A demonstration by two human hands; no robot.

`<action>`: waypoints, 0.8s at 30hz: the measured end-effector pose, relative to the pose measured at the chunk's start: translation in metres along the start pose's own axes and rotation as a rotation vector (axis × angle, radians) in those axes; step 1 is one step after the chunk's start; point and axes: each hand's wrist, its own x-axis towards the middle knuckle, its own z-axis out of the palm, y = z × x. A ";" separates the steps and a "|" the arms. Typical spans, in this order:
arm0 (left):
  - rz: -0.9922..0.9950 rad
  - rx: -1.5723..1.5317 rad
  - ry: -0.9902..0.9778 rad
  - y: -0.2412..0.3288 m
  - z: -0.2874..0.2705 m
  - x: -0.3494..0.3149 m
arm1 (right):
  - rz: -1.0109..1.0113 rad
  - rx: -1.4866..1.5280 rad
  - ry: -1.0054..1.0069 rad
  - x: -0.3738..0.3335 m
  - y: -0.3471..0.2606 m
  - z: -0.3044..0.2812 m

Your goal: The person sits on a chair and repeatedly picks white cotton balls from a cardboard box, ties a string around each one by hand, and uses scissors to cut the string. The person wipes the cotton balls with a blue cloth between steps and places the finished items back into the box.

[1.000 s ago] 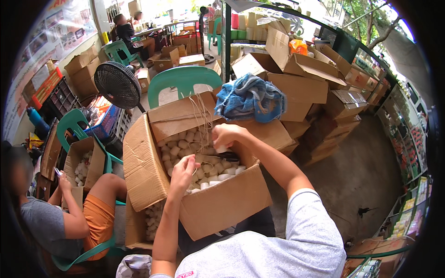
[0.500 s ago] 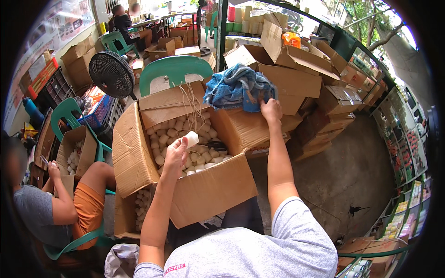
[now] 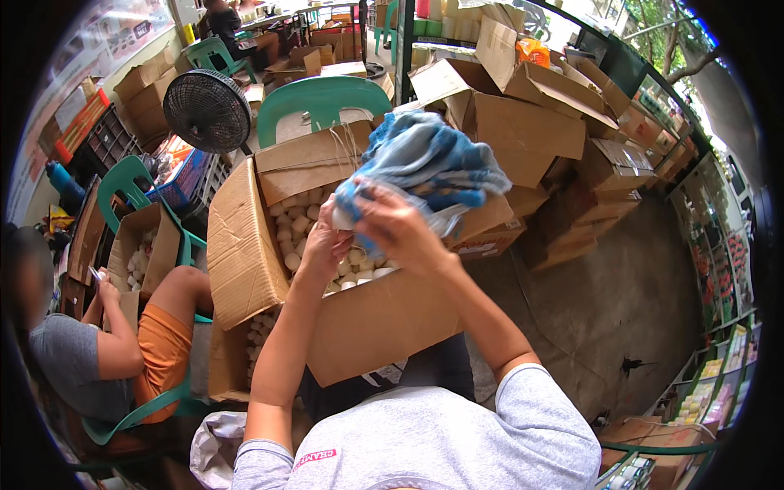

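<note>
Over the open cardboard box (image 3: 384, 322) in front of me, my left hand (image 3: 325, 249) is closed round a short white candle (image 3: 343, 219). My right hand (image 3: 404, 229) grips a crumpled blue and pale towel (image 3: 437, 159) and presses one end of it against the candle; the rest of the cloth trails off to the upper right, blurred by motion. Many more white candles (image 3: 294, 233) fill the box below my hands. Pale strings (image 3: 347, 143) hang over its far flap. The candle's upper part is partly hidden by the towel.
A green plastic chair (image 3: 322, 102) and a black fan (image 3: 207, 110) stand beyond the box. Stacked cartons (image 3: 531, 139) rise at the right. On the left sits a person (image 3: 98, 351) beside a smaller box (image 3: 147, 253) of white pieces. Shelves (image 3: 710, 367) line the far right.
My right hand has lifted the towel off the carton at the right and brought it leftward onto the candle. My left hand still holds the candle, slightly higher and turned.
</note>
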 end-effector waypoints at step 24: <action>-0.063 0.015 0.255 -0.016 0.015 0.010 | 0.604 0.577 0.114 -0.025 0.026 0.039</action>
